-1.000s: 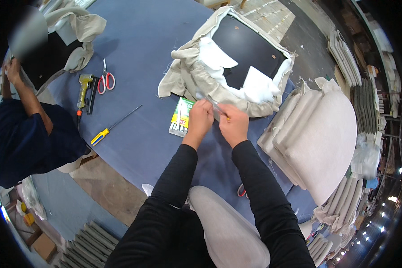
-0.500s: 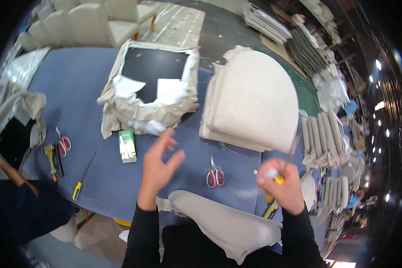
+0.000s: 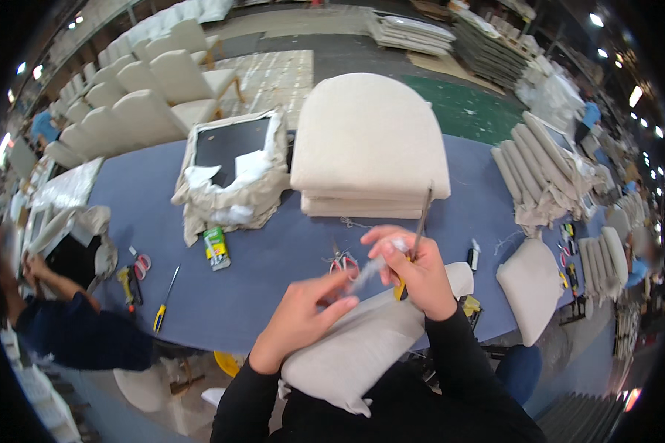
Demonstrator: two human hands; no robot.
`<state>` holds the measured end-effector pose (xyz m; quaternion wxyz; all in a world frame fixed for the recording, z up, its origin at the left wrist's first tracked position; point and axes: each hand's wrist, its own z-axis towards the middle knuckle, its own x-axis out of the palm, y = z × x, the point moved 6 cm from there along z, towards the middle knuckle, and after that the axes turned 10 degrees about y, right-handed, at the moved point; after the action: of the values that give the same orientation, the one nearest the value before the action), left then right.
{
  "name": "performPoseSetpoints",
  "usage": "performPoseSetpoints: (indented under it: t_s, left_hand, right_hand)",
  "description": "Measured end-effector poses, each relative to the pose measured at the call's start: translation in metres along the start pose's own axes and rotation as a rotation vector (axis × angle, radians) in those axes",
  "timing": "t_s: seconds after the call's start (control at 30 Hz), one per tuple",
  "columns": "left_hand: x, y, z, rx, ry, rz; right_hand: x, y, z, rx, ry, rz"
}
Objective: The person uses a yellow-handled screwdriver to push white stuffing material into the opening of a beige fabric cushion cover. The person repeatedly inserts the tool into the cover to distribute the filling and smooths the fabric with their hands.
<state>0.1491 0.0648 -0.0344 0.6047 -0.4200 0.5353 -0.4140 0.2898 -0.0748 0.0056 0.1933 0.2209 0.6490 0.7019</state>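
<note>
Head view: yellow-handled tool (image 3: 422,225) and white tuft (image 3: 377,266) were gripped in right hand (image 3: 423,279), fingers bent; left hand (image 3: 307,310) was turned inward, thumb and fingers parted, over pale cushion (image 3: 362,351).

Uph. wkshp: rows of chairs (image 3: 179,74), stacked padded panels (image 3: 369,136), screwdriver (image 3: 160,317) on wktable (image 3: 144,199).

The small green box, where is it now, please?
In the head view, the small green box lies left of centre on the blue table, just below the gathered beige fabric.
</note>
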Motion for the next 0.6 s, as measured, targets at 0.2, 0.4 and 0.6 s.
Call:
performPoseSetpoints:
  t_s: [0.2, 0.4, 0.6]
  left_hand:
    - [0.002, -0.053, -0.002, -0.031, -0.077, 0.217]
    - [0.026, -0.051, -0.042, 0.035, -0.168, 0.184]
    - [0.000, 0.058, -0.142, -0.337, -0.468, 0.542]
  right_hand:
    - [0.021, -0.007, -0.016, -0.088, 0.240, -0.084]
    - [0.012, -0.014, -0.045, -0.032, 0.148, -0.156]
    - [-0.020, -0.015, -0.039, -0.087, -0.198, 0.154]
